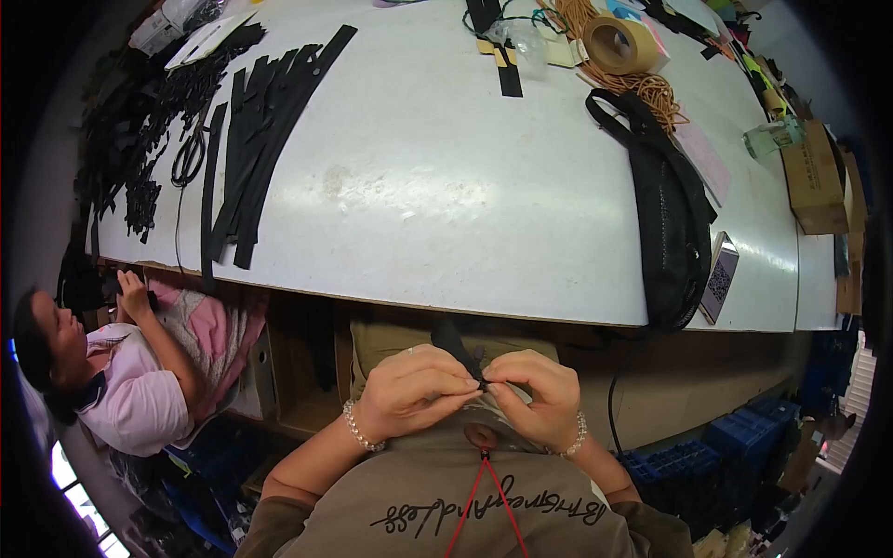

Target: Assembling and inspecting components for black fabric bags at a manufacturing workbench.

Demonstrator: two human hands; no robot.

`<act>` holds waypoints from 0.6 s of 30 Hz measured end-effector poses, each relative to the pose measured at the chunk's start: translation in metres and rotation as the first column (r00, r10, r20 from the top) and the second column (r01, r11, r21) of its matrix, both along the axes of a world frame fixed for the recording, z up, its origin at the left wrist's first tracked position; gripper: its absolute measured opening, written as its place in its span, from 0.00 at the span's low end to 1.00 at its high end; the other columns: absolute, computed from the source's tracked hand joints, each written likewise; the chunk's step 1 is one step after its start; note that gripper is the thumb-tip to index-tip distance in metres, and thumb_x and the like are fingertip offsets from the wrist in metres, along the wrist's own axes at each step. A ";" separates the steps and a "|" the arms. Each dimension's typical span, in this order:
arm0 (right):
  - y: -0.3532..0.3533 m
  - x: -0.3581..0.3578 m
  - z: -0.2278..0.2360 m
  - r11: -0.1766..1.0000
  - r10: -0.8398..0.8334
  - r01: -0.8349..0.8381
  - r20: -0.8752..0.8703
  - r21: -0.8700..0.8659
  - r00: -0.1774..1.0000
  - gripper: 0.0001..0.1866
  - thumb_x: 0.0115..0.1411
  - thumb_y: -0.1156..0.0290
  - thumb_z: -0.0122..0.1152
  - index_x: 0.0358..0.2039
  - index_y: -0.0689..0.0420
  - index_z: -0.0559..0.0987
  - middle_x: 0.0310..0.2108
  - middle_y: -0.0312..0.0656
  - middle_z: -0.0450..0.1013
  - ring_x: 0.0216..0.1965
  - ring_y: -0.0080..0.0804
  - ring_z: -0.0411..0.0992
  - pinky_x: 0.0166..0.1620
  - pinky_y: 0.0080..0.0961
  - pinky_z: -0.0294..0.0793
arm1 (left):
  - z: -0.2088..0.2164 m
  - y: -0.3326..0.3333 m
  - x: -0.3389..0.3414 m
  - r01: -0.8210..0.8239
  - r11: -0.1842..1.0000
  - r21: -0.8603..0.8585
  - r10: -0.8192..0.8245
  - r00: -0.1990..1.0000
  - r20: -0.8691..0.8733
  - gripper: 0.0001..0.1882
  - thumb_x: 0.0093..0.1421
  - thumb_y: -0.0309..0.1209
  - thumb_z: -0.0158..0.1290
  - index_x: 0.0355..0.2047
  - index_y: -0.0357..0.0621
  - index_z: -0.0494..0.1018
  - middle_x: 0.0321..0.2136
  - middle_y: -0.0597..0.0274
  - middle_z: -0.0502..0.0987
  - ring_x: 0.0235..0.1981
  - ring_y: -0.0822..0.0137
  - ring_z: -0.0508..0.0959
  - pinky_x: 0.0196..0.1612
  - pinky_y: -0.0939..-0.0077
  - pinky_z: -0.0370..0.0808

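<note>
White glossy worktop [400, 246] at 12 o'clock; near 6 on my feed, left hand [414, 395] and right hand [539, 395] pinch a flat black fabric-looking strip [453, 342] by one end, fingers [456, 380] close, for control I guess.

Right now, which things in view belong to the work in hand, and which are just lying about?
In hand:
- black piece, pinched by left hand and right hand
- possibly black strips

Apparently lying about:
- black bag
- tape roll
- cardboard box

The fingers [445, 376] hide part of the black strip [452, 340] pinched between them.
</note>
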State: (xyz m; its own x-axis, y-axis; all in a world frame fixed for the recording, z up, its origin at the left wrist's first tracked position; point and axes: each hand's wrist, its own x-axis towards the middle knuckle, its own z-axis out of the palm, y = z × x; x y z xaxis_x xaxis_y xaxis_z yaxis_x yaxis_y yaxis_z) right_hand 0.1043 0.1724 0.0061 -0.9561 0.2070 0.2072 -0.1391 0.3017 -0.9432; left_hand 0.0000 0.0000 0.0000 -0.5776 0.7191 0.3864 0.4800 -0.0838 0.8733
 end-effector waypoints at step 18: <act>-0.002 0.007 -0.005 0.982 -0.037 0.076 -0.221 0.173 0.975 0.09 0.48 0.84 0.62 0.31 0.60 0.77 0.29 0.43 0.76 0.28 0.37 0.77 0.30 0.26 0.76 | 0.005 0.006 0.005 0.019 1.000 0.000 -0.019 0.999 0.050 0.08 0.46 0.20 0.64 0.25 0.43 0.76 0.27 0.63 0.77 0.24 0.67 0.76 0.25 0.78 0.71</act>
State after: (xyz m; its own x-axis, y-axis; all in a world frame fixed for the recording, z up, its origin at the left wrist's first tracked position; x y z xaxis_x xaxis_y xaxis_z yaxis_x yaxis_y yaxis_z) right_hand 0.1112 0.1701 0.0009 -0.8726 0.2000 0.4456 -0.3108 0.4764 -0.8224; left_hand 0.0051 0.0057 0.0049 -0.5823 0.7305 0.3568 0.4340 -0.0918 0.8962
